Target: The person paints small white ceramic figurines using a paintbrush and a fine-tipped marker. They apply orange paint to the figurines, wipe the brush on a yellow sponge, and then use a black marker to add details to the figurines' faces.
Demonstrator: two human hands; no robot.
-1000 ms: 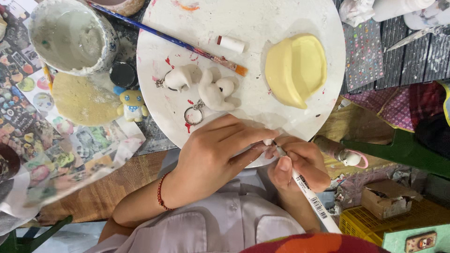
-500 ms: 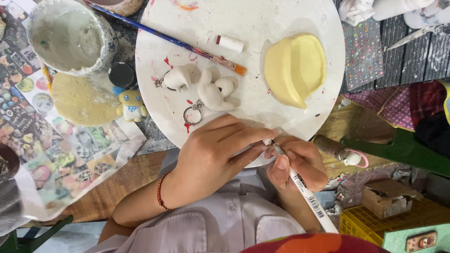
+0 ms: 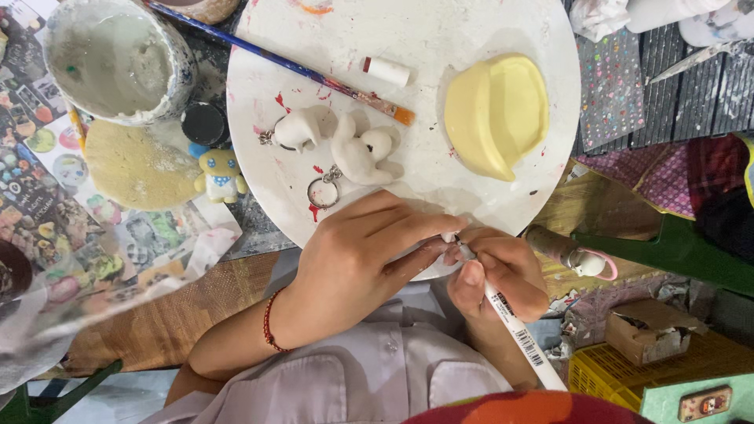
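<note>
My left hand [image 3: 369, 255] pinches a tiny white piece [image 3: 449, 236] between thumb and fingertips at the near rim of a round white board [image 3: 440, 31]. My right hand [image 3: 499, 275] grips a white marker pen [image 3: 522, 338], its tip against that piece. On the board lie two white plaster keychain figures [image 3: 357, 149], a key ring [image 3: 323, 192], the pen's white cap [image 3: 387, 71], a long blue paintbrush [image 3: 290, 67] and a pale yellow mould [image 3: 496, 114].
A white-crusted pot [image 3: 114, 59] stands at the far left by a black lid [image 3: 203, 123], a small yellow figurine [image 3: 220, 174] and a round yellow disc [image 3: 137, 165]. Right: a patterned cloth [image 3: 605, 86], a green stand [image 3: 675, 251], a yellow crate [image 3: 628, 369], a cardboard box [image 3: 644, 334].
None of the objects on the board have moved. My hands stay together at the board's near rim, with only slight shifts of the fingers and the pen.
</note>
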